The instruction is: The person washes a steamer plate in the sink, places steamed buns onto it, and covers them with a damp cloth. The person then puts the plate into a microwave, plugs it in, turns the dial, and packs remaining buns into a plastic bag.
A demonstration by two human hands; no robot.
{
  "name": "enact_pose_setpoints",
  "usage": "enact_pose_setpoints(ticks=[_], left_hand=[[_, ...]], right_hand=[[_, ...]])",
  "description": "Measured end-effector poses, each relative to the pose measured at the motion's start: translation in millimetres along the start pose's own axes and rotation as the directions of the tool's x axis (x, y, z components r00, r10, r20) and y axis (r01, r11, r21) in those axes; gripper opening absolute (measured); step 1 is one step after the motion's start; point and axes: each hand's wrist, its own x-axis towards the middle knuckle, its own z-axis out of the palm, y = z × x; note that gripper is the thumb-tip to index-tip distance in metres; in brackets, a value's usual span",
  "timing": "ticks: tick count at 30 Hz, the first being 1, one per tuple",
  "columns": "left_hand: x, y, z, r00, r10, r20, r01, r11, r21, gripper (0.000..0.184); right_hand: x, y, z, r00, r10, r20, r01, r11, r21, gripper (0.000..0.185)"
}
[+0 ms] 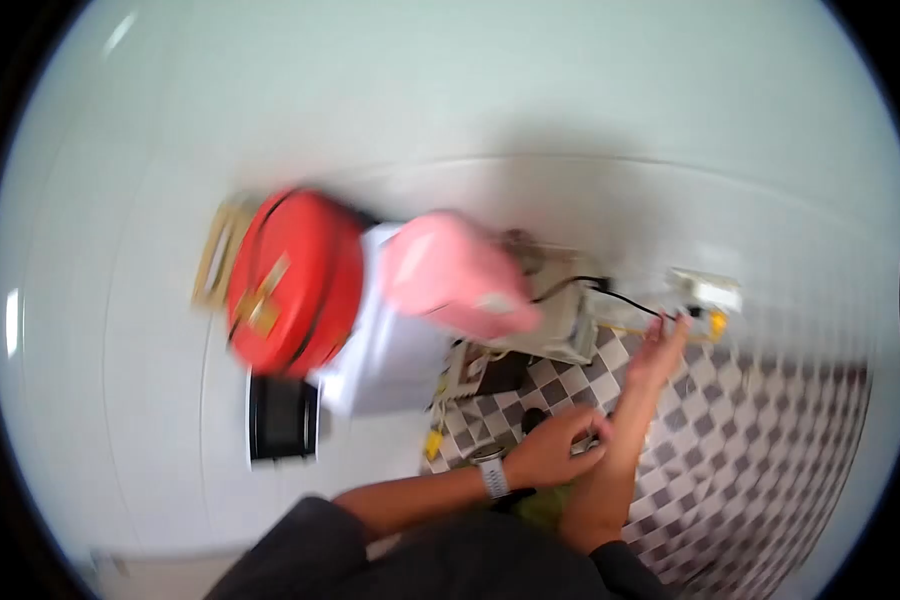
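At the wall on the right, my right hand (pixel 656 352) reaches up to a white socket box (pixel 708 290), its fingers closed on a black cable (pixel 625 299) close to the plug end. A yellow plug (pixel 717 325) sits just right of the fingertips. My left hand (pixel 560 448), with a pale-banded watch (pixel 494 477) on its wrist, is beside my right forearm. Its fingers curl toward the thumb around something small and blurred that I cannot make out. The black cable runs left toward a pale box-like unit (pixel 570 335).
A round red case (pixel 300 285) and a pink object (pixel 455 275) stand on a white surface (pixel 400 360), left of the hands. A black-fronted item (pixel 282 418) is below the red case. Checkered floor (pixel 715 450) shows at right, and another yellow plug (pixel 433 443) hangs low.
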Motion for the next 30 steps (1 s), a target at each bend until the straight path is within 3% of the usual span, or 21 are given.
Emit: enact_pose_setpoints(ticks=[2, 4, 6, 7, 8, 10, 11, 12, 13, 14, 15, 17, 19, 20, 25, 27, 28, 30], left_hand=[[-69.7, -8.1, -38.9, 0.996, -0.03, 0.087, 0.036, 0.996, -0.077, 0.019], [-140.9, 1.7, -73.3, 0.995, -0.096, 0.008, 0.096, 0.981, -0.171, 0.018], [-215.8, -20.2, -112.7, 0.968, -0.096, -0.232, 0.061, 0.986, -0.153, 0.017], [-252.2, -24.8, -127.2, 0.906, -0.091, -0.414, 0.047, 0.992, -0.114, 0.017], [-288.0, -31.6, -144.5, 0.816, -0.084, -0.573, 0.048, 0.996, -0.078, 0.017], [-361.7, -65.3, -186.1, 0.489, 0.053, -0.871, 0.055, 0.994, 0.092, 0.026], [-398.3, -79.5, -212.9, 0.284, 0.201, -0.938, 0.283, 0.917, 0.282, 0.025], [-433.7, -95.3, -241.6, 0.152, 0.195, -0.969, 0.353, 0.905, 0.237, 0.025], [-459.5, -101.9, -266.5, 0.138, 0.327, -0.935, 0.566, 0.749, 0.345, 0.03], [-483.7, -117.3, -281.9, 0.157, 0.382, -0.911, 0.795, 0.499, 0.346, 0.036], [-503.4, -128.3, -296.1, 0.182, 0.347, -0.92, 0.868, 0.383, 0.316, 0.04], [-538.2, -166.8, -303.8, 0.211, 0.189, -0.959, 0.899, 0.347, 0.266, 0.043], [-552.8, -180.7, -308.3, 0.216, -0.311, -0.925, 0.906, 0.416, 0.071, 0.044], [-551.2, -187.1, -302.3, 0.212, -0.125, -0.969, 0.858, 0.499, 0.123, 0.043], [-547.8, -152.2, -294.4, 0.392, -0.222, -0.893, 0.746, 0.645, 0.167, 0.041], [-540.8, -147.6, -288.4, 0.504, -0.286, -0.815, 0.607, 0.789, 0.098, 0.038], [-534.5, -156.8, -281.7, 0.545, -0.157, -0.824, 0.514, 0.839, 0.18, 0.035], [-509.3, -143.9, -286.1, 0.63, -0.142, -0.763, 0.41, 0.896, 0.172, 0.032]], right_hand=[[-8.9, 4.4, -4.8, 0.998, -0.038, 0.045, 0.042, 0.995, -0.086, 0.05], [-28.8, -8.2, -17.1, 1.0, -0.019, 0.022, 0.024, 0.961, -0.276, 0.054], [-59.4, -11.9, -36.1, 0.988, 0.022, 0.154, 0.047, 0.901, -0.431, 0.047], [-66.9, -12.9, -56.2, 0.978, 0.03, 0.205, 0.083, 0.851, -0.518, 0.042], [-73.0, -14.5, -79.2, 0.968, 0.035, 0.248, 0.125, 0.793, -0.597, 0.037], [-106.8, -19.6, -109.6, 0.955, 0.077, 0.288, 0.154, 0.699, -0.698, 0.023], [-121.5, -18.3, -126.5, 0.952, 0.057, 0.302, 0.184, 0.682, -0.708, 0.023], [-138.7, -16.7, -145.4, 0.955, 0.077, 0.287, 0.182, 0.614, -0.768, 0.018], [-155.3, -21.6, -158.5, 0.961, 0.097, 0.259, 0.168, 0.541, -0.824, 0.016], [-181.0, -16.5, -164.4, 0.98, 0.056, 0.192, 0.134, 0.525, -0.84, 0.019], [-199.1, -10.3, -169.1, 0.987, 0.078, 0.141, 0.078, 0.532, -0.843, 0.018], [-235.4, 12.3, -172.8, 0.981, 0.097, 0.169, 0.102, 0.484, -0.869, 0.019], [-280.1, 42.9, -158.4, 0.954, 0.176, 0.245, 0.131, 0.489, -0.863, 0.016], [-298.8, 55.6, -150.0, 0.939, 0.207, 0.276, 0.143, 0.494, -0.858, 0.015], [-367.3, 96.5, -111.6, 0.858, 0.279, 0.432, 0.302, 0.406, -0.863, 0.016], [-378.3, 99.8, -107.3, 0.857, 0.253, 0.449, 0.333, 0.393, -0.857, 0.016], [-382.5, 102.4, -107.0, 0.853, 0.241, 0.464, 0.356, 0.383, -0.852, 0.016], [-389.5, 101.6, -108.8, 0.857, 0.197, 0.477, 0.383, 0.377, -0.843, 0.016]])
